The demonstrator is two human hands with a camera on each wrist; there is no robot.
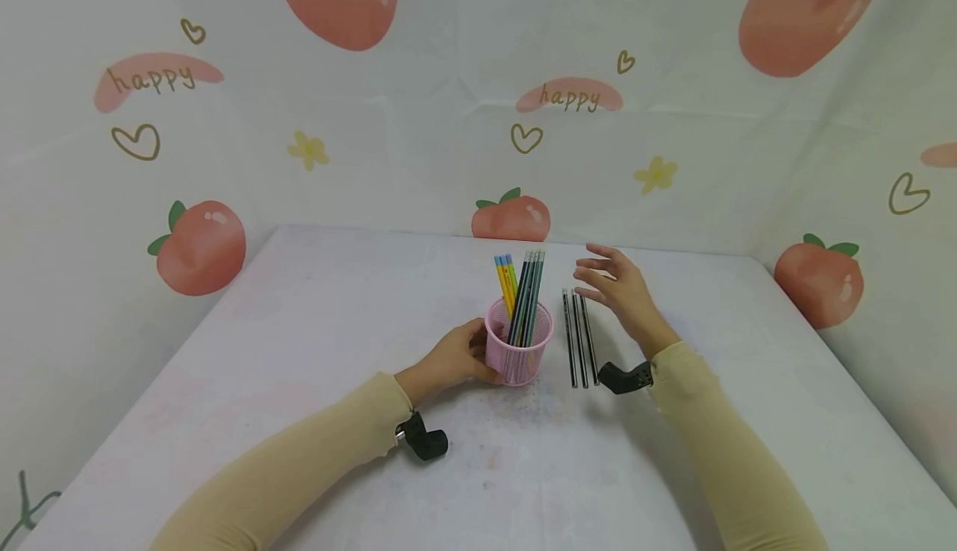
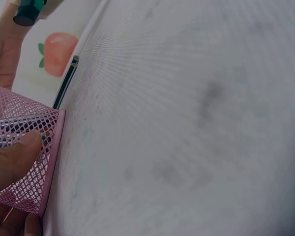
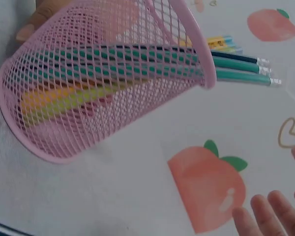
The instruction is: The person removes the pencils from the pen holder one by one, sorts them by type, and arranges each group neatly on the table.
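Observation:
A pink mesh pencil cup (image 1: 514,366) stands on the table, and my left hand (image 1: 449,357) holds it from the left. In the left wrist view the thumb (image 2: 17,160) presses the mesh, with fingers partly seen on the other side. Dark and green pencils (image 1: 532,293) lean in the cup beside several yellow and lime ones (image 1: 506,281). Three dark pencils (image 1: 576,339) lie side by side just right of the cup. Over their far ends is my right hand (image 1: 620,292), fingers spread and holding nothing; its fingertips (image 3: 260,209) show in the right wrist view.
A pale cloth covers the table (image 1: 314,302). Behind it hangs a white backdrop (image 1: 419,160) printed with peaches, hearts and "happy". Black wrist devices (image 1: 426,441) sit at both cuffs, the right one close to the near ends of the lying pencils.

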